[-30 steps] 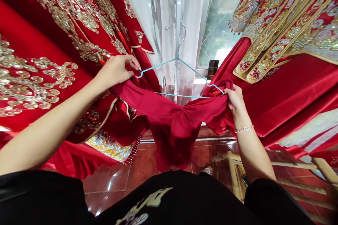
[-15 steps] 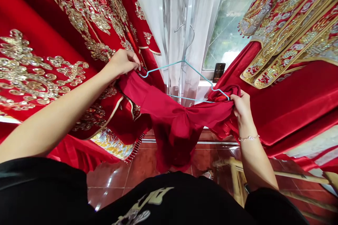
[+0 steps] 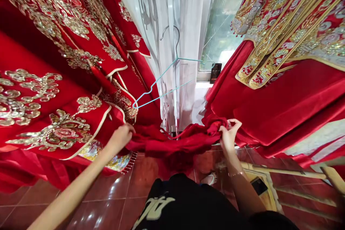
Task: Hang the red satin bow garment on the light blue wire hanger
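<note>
The left arm [image 3: 77, 183] reaches in low from the bottom of the view, straight and angled up to the right, with the wrist bent slightly. The left hand [image 3: 120, 138] is closed and narrow, its fingers curled down over one end of the red cloth [image 3: 175, 145]. The right forearm [image 3: 239, 190] rises almost upright, a thin bracelet [image 3: 236, 174] at its wrist. The right hand [image 3: 229, 134] is also narrow, its thumb and fingers pinching a bunched fold of the same cloth.

Between the hands, the cloth sags in a loose, twisted band just above the tiled floor [image 3: 107, 201]. To the left, the left hand sits just beside the hem of an embroidered red robe [image 3: 54, 79] with gold trim. To the right, the cloth hangs near a second red robe [image 3: 283, 104], its panels worked in gold and silver.

Above the cloth and apart from both hands, a blue wire hanger [image 3: 159, 85] hangs tilted against a sheer curtain [image 3: 188, 25], its low corner by the left robe's trim. Behind it are a window [image 3: 225, 14] and a phone [image 3: 215, 72] standing on the sill. Below the right forearm lies a wooden frame [image 3: 272, 175].
</note>
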A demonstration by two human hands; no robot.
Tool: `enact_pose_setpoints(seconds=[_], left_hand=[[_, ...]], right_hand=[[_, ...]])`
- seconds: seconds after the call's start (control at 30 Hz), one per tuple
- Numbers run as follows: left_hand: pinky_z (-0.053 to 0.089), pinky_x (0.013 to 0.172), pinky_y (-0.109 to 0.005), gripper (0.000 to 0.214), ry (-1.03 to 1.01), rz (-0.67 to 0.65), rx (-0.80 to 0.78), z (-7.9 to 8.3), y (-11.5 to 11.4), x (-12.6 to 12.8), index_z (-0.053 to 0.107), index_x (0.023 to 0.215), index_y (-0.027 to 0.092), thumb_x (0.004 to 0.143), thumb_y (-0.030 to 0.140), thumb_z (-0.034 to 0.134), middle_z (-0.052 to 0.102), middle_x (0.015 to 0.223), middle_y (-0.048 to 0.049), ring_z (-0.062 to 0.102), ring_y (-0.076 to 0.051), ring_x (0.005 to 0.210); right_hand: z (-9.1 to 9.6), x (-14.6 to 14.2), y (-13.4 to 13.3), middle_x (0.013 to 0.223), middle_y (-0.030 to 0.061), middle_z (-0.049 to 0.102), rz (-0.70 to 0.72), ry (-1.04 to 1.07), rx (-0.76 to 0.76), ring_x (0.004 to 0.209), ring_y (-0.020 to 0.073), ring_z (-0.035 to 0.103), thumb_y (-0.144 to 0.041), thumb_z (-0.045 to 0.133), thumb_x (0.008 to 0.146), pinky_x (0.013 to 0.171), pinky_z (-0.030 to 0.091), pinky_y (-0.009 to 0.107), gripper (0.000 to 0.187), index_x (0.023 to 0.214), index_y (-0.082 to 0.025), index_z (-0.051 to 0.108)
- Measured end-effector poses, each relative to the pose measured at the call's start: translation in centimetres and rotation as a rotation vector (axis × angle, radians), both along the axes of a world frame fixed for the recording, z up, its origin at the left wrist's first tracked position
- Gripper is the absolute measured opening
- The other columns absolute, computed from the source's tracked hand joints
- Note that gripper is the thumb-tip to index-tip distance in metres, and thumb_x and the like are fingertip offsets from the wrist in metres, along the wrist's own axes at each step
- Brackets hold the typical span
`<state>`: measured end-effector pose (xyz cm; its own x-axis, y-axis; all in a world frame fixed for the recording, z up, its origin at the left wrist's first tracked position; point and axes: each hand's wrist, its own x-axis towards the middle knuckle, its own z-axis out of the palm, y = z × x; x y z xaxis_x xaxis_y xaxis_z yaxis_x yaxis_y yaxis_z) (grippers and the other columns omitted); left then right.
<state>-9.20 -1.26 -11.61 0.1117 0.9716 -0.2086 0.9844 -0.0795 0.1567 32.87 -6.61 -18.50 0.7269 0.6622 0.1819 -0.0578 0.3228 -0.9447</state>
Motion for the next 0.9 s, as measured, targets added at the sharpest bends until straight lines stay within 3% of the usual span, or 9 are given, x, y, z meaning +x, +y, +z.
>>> enact_pose_setpoints(seconds=[0.1, 0.2, 0.33, 0.5, 0.57, 0.73, 0.9], left_hand=[[0.050, 0.082, -0.029, 0.028, 0.070, 0.013, -0.128, -5.3, -2.6, 0.2, 0.069, 0.071, 0.016, 0.079, 0.003, 0.046, 0.075, 0.094, -0.0117, 0.072, -0.024, 0.092], [0.047, 0.075, -0.027, 0.025, 0.066, 0.008, -0.180, -8.3, -4.2, 0.2, 0.066, 0.073, 0.017, 0.082, 0.004, 0.046, 0.073, 0.093, -0.0093, 0.071, -0.023, 0.090], [0.047, 0.078, -0.028, 0.024, 0.014, -0.048, -0.171, -10.3, -5.0, 0.1, 0.065, 0.093, 0.019, 0.090, 0.011, 0.042, 0.070, 0.109, -0.0110, 0.069, -0.023, 0.098], [0.043, 0.098, -0.032, 0.021, -0.133, -0.250, -0.211, -12.3, -5.4, 1.1, 0.064, 0.082, 0.020, 0.080, 0.006, 0.048, 0.073, 0.101, -0.0079, 0.066, -0.023, 0.103], [0.043, 0.096, -0.032, 0.020, -0.197, -0.282, -0.225, -13.2, -5.9, 1.7, 0.063, 0.077, 0.021, 0.078, 0.007, 0.049, 0.073, 0.093, -0.0059, 0.067, -0.023, 0.097], [0.042, 0.071, -0.026, 0.016, -0.349, -0.162, -0.208, -15.8, -6.6, 2.1, 0.057, 0.070, 0.020, 0.076, 0.012, 0.045, 0.062, 0.067, -0.0009, 0.060, -0.019, 0.068], [0.042, 0.073, -0.026, 0.017, -0.562, 0.014, -0.137, -17.5, -7.0, 1.8, 0.056, 0.070, 0.021, 0.075, 0.018, 0.040, 0.059, 0.065, 0.0006, 0.057, -0.018, 0.067]], right_hand=[[-1.0, -0.9, -1.1, 0.096, 0.0005, 0.062, 0.145, -0.141, -0.008, 0.082, 0.0171, 0.054, -0.016, 0.053, 0.054, 0.075, 0.043, 0.032, 0.050, 0.103, -0.025, 0.061], [-0.5, -1.3, -1.7, 0.094, 0.0031, 0.063, 0.258, -0.237, -0.031, 0.093, 0.0218, 0.056, -0.016, 0.052, 0.058, 0.087, 0.041, 0.037, 0.036, 0.087, -0.023, 0.073], [1.2, -2.3, -2.7, 0.090, 0.0012, 0.061, 0.269, -0.236, -0.028, 0.091, 0.0203, 0.056, -0.012, 0.052, 0.058, 0.086, 0.039, 0.035, 0.032, 0.079, -0.024, 0.075], [2.7, -3.3, -4.2, 0.087, -0.0005, 0.061, 0.340, -0.063, -0.029, 0.087, 0.0173, 0.057, -0.011, 0.055, 0.055, 0.083, 0.040, 0.031, 0.030, 0.078, -0.023, 0.071], [3.0, -3.5, -4.6, 0.087, -0.0010, 0.063, 0.387, 0.021, -0.022, 0.086, 0.0162, 0.057, -0.011, 0.057, 0.055, 0.080, 0.042, 0.029, 0.031, 0.080, -0.024, 0.069], [3.8, -3.9, -5.6, 0.087, -0.0026, 0.064, 0.439, 0.149, -0.018, 0.080, 0.0139, 0.056, -0.009, 0.063, 0.055, 0.070, 0.044, 0.024, 0.033, 0.083, -0.026, 0.067], [4.7, -4.3, -6.2, 0.086, -0.0030, 0.061, 0.461, 0.169, -0.004, 0.074, 0.0125, 0.054, -0.009, 0.065, 0.056, 0.064, 0.044, 0.023, 0.033, 0.084, -0.026, 0.064]])
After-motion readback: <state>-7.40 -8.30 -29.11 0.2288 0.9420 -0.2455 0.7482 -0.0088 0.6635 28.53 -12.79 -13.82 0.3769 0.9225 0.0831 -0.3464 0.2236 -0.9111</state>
